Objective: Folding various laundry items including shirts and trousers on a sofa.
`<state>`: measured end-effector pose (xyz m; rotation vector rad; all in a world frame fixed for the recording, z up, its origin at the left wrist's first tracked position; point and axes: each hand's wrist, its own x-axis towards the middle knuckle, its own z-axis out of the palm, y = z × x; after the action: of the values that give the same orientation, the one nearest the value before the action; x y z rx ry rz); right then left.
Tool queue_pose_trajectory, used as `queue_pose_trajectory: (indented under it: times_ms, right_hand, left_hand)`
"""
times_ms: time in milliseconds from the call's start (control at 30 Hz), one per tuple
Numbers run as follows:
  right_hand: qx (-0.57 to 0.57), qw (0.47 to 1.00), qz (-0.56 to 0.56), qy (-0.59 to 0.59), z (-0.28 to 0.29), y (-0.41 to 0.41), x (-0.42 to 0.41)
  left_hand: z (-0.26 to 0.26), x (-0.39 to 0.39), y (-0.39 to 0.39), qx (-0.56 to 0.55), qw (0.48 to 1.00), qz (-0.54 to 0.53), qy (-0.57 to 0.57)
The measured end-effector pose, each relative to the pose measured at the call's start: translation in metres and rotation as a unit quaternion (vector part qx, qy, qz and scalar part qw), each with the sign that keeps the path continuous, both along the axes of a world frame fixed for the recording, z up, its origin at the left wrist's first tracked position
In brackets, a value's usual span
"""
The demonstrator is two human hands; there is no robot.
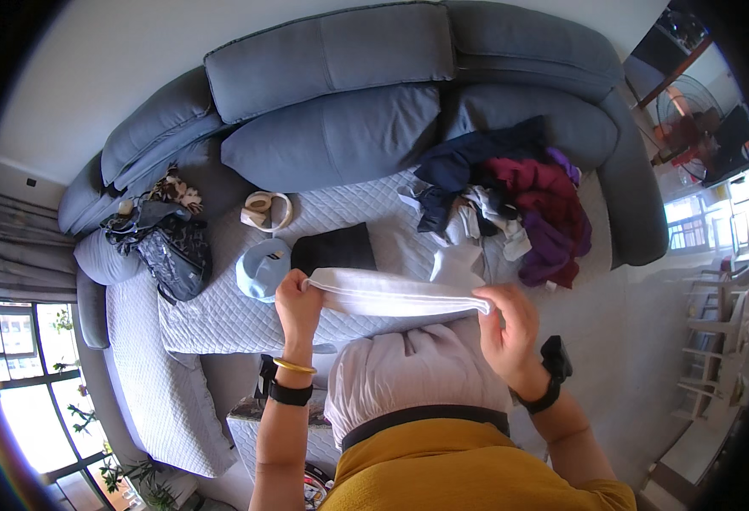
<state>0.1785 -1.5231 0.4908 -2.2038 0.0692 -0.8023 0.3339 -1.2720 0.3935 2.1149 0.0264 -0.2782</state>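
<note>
A white cloth garment [393, 294] with stitched seams is stretched in a band between my two hands, above the front edge of the sofa seat. At its left end, my left hand [297, 306] grips it in a closed fist. My right hand [508, 322] pinches the opposite corner between thumb and fingers. Just behind the band lies another piece of white fabric [456, 263]; I cannot tell whether it is joined to the held one. A folded black cloth [335, 248] rests on the seat, partly covered by the garment. Beside it is a light blue hat [260, 271].
Quilted covers [221, 326] lie over the grey sofa [329, 48]. To the right sits a heap of dark, maroon and purple clothes [527, 191]. Cream headphones [269, 214] and a dark patterned backpack [176, 255] are to the left. A fan [687, 121] stands beyond the right armrest.
</note>
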Motion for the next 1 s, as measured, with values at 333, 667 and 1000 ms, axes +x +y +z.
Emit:
queue_pose_trajectory:
  times_ms: [333, 667, 1000]
  right_hand:
    - [0.013, 1.000, -0.005, -0.014, 0.001, -0.001, 0.000]
    - [0.005, 1.000, -0.006, -0.017, 0.007, 0.001, 0.003]
    - [0.045, 0.998, 0.045, 0.009, 0.008, 0.008, 0.000]
  left_hand:
    - [0.010, -0.023, -0.016, -0.178, 0.979, -0.053, 0.082]
    - [0.005, -0.030, -0.027, -0.019, 1.000, -0.020, -0.016]
    - [0.014, -0.039, -0.041, 0.107, 0.972, -0.072, -0.197]
